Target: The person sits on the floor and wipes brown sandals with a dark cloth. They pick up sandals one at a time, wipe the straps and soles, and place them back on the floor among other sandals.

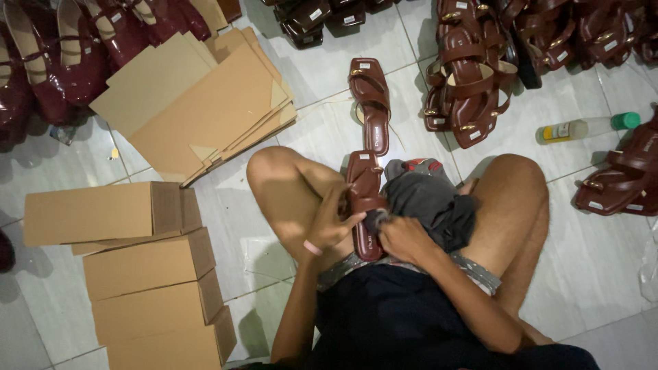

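**Sandal held in the lap amid boxes and shoes**

A person sits cross-legged on the pale tiled floor (pixel 226 205). The left hand (pixel 330 223) curls around the side of a dark red leather flat sandal with a strap and small gold buckle (pixel 365 199), which lies lengthwise in the lap between the knees. The right hand (pixel 404 236) is closed on a bunched dark grey cloth (pixel 428 202), pressing it against the sandal's lower half.

A second matching dark red sandal (pixel 371 103) lies on the floor just beyond the knees. To the left stands a stack of closed brown cardboard boxes (pixel 147 274), with a pile of flat cardboard sheets (pixel 205 109) behind it. Heaps of similar dark red sandals (pixel 473 75) lie at the upper right, and a clear plastic bottle with a green cap (pixel 586 128) lies on its side nearby.
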Motion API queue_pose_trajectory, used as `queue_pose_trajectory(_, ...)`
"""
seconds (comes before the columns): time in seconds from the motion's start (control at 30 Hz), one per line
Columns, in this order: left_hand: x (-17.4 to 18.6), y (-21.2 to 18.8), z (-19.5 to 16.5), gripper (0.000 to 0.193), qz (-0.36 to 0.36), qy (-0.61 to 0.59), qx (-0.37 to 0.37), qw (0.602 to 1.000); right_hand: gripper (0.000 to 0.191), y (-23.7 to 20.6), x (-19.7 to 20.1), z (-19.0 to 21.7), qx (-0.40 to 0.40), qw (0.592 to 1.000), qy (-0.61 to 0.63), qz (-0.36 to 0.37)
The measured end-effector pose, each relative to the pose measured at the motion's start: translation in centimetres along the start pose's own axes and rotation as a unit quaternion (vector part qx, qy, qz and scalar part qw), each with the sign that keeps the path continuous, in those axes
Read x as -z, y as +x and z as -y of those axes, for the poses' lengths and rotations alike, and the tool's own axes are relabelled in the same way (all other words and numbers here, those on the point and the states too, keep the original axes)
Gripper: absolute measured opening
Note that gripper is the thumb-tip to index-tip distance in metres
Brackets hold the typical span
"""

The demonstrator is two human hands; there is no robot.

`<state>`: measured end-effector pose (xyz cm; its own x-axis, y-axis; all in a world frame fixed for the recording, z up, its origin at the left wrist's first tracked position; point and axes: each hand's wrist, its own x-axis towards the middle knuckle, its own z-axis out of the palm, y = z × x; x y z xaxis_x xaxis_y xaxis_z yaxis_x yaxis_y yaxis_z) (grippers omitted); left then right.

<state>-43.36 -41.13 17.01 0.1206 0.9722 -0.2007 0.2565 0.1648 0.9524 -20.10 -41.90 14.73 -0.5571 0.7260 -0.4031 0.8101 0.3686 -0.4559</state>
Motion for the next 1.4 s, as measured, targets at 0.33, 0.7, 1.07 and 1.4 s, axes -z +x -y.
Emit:
queue_pose_trajectory(0.33, -1.9, -3.0, 0.1, 0.074, -0.02, -0.242, -0.063, 0.968, 0.04, -5.6, 0.6, -5.7, 0.069, 0.945, 0.148, -0.282)
queue_pose_trajectory(0.7, -5.5, -3.3, 0.7, 0.08, -0.044, -0.22, -0.03, 0.974, 0.022, -4.0, 5.2, -6.5, 0.047, 0.985, -0.118, -0.112)
queue_pose_trajectory(1.07, -6.5, -3.7, 1.3, 0.086, 0.081, -0.362, -0.019, 0.929, 0.036, -4.3, 9.0, -3.5, 0.113, 0.982, -0.152, 0.014)
queue_pose_trajectory(1.4, -7.2, -4.0, 1.9, 0.086, 0.089, -0.313, 0.008, 0.946, 0.042, -4.7, 7.8, -4.8, 0.143, 0.977, -0.153, -0.037)
